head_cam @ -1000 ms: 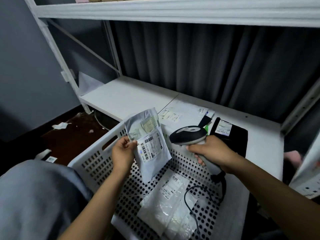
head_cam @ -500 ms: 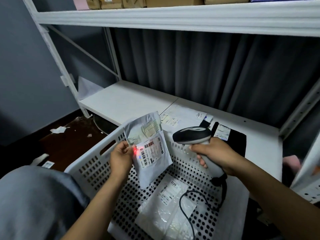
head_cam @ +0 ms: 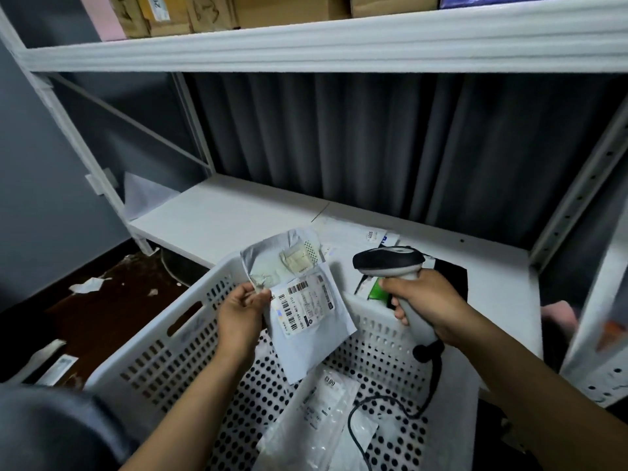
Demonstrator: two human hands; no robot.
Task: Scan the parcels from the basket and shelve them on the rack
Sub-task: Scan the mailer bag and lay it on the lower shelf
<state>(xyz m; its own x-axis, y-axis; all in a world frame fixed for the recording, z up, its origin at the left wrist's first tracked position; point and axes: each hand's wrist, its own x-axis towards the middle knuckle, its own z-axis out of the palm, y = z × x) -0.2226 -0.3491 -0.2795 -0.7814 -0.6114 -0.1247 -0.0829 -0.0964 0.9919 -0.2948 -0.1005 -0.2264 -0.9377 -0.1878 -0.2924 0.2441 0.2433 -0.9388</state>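
The left hand (head_cam: 243, 312) pinches the grey parcel (head_cam: 307, 334) by its edge, up over the white basket (head_cam: 163, 348) — the scanner (head_cam: 387, 261) is at its 3 o'clock, the right hand (head_cam: 428, 304) curled tight round the handle

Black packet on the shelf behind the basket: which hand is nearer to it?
Right. The right hand, gripping the scanner, appears just in front of the black packet; the left hand holds the grey parcel farther left, over the basket.
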